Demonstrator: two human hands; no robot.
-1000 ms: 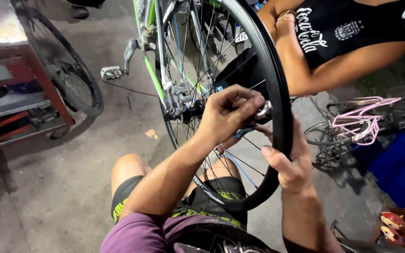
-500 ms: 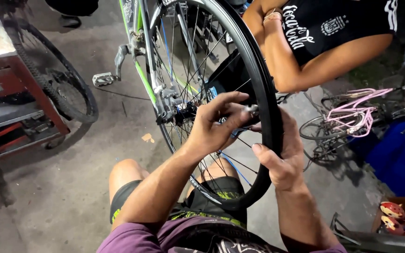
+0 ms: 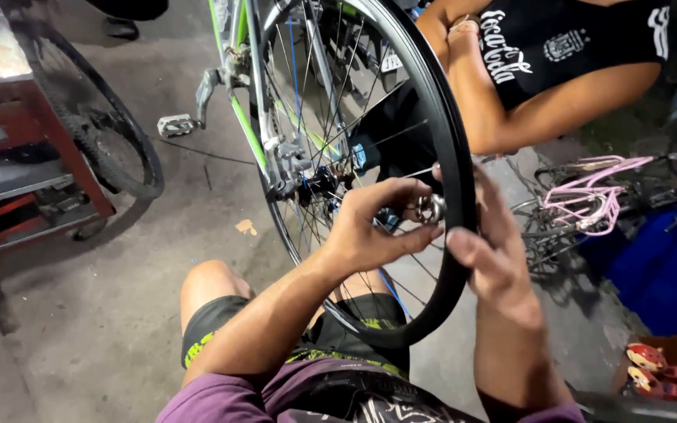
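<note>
Both hands worked at the rim of a bicycle wheel, close to its valve.

The left hand (image 3: 374, 227) reached through the thin steel spokes (image 3: 331, 102), its fingers curled and pinching a small silvery metal fitting (image 3: 430, 208) at the inner side of the black bicycle wheel rim and tyre (image 3: 456, 149). The right hand (image 3: 491, 251) lay partly open against the outer side of the tyre, thumb pressed to the rubber just beside the fitting. The wheel stood upright in the green-and-white bicycle frame (image 3: 238, 117), above the person's bent knee (image 3: 209, 286) on the grey concrete floor (image 3: 119, 313). A second person in a black printed vest (image 3: 558, 47) crouched behind the wheel. A loose black tyre (image 3: 111, 149) leaned against a red metal shelf rack (image 3: 37, 157) at the left, and a pink bicycle frame (image 3: 589, 196) lay at the right.
</note>
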